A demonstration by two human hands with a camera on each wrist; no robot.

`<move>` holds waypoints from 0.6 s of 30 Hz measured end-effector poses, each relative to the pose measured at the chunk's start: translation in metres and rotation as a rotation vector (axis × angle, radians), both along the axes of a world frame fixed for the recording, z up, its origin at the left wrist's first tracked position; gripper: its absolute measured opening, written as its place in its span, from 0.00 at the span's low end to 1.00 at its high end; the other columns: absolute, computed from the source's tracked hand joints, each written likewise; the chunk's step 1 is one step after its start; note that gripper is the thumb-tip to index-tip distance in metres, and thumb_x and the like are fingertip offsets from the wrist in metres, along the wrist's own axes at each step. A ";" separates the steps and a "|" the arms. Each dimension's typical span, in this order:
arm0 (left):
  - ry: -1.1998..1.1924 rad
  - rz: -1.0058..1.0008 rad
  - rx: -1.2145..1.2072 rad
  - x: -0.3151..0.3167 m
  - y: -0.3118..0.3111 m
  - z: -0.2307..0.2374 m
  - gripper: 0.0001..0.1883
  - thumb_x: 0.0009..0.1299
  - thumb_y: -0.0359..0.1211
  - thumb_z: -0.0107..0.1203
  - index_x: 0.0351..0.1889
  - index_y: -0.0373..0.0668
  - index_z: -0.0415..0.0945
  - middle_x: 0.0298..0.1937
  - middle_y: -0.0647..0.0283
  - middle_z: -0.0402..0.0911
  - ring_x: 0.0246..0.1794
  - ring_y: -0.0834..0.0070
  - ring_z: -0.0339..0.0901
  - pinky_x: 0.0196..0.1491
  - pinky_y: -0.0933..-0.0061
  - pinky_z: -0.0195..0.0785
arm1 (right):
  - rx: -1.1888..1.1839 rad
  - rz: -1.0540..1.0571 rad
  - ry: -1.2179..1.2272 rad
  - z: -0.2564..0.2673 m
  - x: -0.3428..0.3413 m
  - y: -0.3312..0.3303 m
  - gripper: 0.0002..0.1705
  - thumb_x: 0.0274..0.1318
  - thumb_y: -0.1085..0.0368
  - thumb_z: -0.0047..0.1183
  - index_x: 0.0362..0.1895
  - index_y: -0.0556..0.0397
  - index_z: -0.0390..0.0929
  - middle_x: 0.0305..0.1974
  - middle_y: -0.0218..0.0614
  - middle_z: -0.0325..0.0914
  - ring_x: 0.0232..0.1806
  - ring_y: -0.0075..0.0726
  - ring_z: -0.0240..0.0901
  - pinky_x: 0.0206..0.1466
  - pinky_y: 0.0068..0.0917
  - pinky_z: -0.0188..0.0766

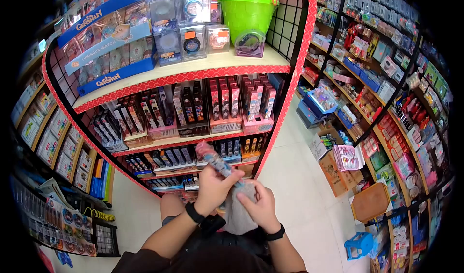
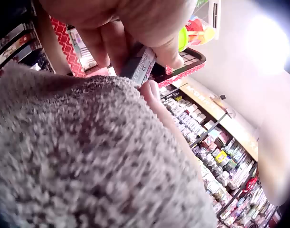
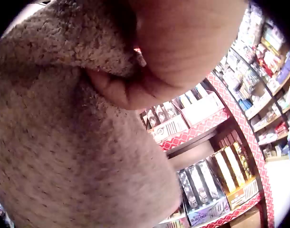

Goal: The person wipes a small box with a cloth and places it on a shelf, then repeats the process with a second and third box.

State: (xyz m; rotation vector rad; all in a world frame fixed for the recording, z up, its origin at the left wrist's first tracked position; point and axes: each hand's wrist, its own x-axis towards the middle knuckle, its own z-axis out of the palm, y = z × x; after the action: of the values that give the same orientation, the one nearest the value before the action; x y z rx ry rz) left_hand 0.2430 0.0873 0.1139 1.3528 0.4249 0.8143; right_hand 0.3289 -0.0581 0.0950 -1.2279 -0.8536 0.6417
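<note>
In the head view the left hand (image 1: 213,188) grips a slim printed box (image 1: 218,165) that slants up and left, its pinkish end by the shelf. Beside it, the right hand (image 1: 261,209) pinches a grey cloth (image 1: 239,215) against the box's lower end. The left wrist view shows the fingers of the left hand (image 2: 130,33) around the box (image 2: 141,65), with the cloth (image 2: 88,152) filling the foreground. Seen from the right wrist, the right hand (image 3: 178,52) has its thumb and fingers bent into the cloth (image 3: 78,152); the box is hidden there.
A red-edged shelf unit (image 1: 193,75) stands in front, holding rows of slim boxes, watches in clear cases and a green bucket (image 1: 246,19). Stocked shelves line both sides. Cardboard boxes (image 1: 336,174) and a blue stool (image 1: 360,245) are on the floor at the right.
</note>
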 end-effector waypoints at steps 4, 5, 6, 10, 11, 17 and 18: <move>-0.024 -0.030 0.011 0.024 0.003 0.012 0.14 0.70 0.27 0.69 0.43 0.36 0.72 0.36 0.61 0.85 0.36 0.73 0.86 0.40 0.71 0.81 | 0.038 -0.047 0.207 -0.014 0.017 0.014 0.18 0.68 0.73 0.59 0.59 0.59 0.72 0.53 0.32 0.80 0.55 0.22 0.75 0.60 0.23 0.71; 0.016 -0.029 0.061 0.026 0.005 0.012 0.14 0.70 0.28 0.69 0.43 0.36 0.72 0.35 0.62 0.85 0.35 0.74 0.86 0.40 0.72 0.80 | 0.062 -0.057 0.209 -0.013 0.020 0.016 0.18 0.68 0.73 0.59 0.59 0.59 0.72 0.52 0.32 0.80 0.55 0.21 0.75 0.60 0.23 0.71; 0.057 -0.027 0.113 0.028 0.007 0.012 0.14 0.70 0.28 0.69 0.44 0.37 0.72 0.35 0.63 0.84 0.35 0.74 0.85 0.40 0.72 0.80 | 0.084 -0.077 0.234 -0.010 0.022 0.018 0.16 0.68 0.72 0.60 0.57 0.59 0.74 0.50 0.30 0.81 0.53 0.21 0.75 0.59 0.23 0.71; 0.266 -0.111 0.316 0.032 0.010 0.040 0.13 0.73 0.30 0.66 0.48 0.36 0.73 0.37 0.66 0.84 0.39 0.78 0.84 0.43 0.73 0.79 | 0.006 -0.028 0.187 -0.018 0.045 0.019 0.14 0.71 0.68 0.58 0.56 0.59 0.77 0.49 0.30 0.82 0.52 0.20 0.75 0.56 0.23 0.72; 0.160 -0.138 0.273 0.036 0.017 0.041 0.14 0.72 0.31 0.67 0.48 0.36 0.74 0.38 0.66 0.84 0.40 0.79 0.83 0.44 0.74 0.78 | 0.007 -0.023 0.198 -0.016 0.051 0.019 0.14 0.71 0.67 0.58 0.56 0.58 0.77 0.49 0.30 0.82 0.51 0.20 0.75 0.55 0.23 0.72; 0.059 -0.310 0.324 0.047 0.058 0.079 0.17 0.73 0.25 0.64 0.56 0.38 0.72 0.49 0.67 0.81 0.51 0.80 0.80 0.56 0.74 0.75 | 0.089 0.016 0.383 -0.011 0.072 0.028 0.14 0.72 0.64 0.58 0.56 0.56 0.79 0.46 0.30 0.83 0.45 0.20 0.77 0.49 0.23 0.74; 0.019 -0.288 0.361 0.050 0.057 0.087 0.16 0.73 0.25 0.64 0.55 0.38 0.72 0.49 0.67 0.81 0.51 0.80 0.80 0.55 0.74 0.75 | 0.091 -0.003 0.369 -0.008 0.073 0.032 0.13 0.72 0.64 0.59 0.55 0.56 0.79 0.45 0.30 0.83 0.44 0.20 0.77 0.49 0.23 0.74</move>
State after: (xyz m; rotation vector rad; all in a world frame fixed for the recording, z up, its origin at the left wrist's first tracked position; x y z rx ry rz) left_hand 0.2935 0.1440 0.2006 1.7109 0.0916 0.6566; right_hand 0.4015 -0.0259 0.0874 -0.9879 -0.5653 0.7885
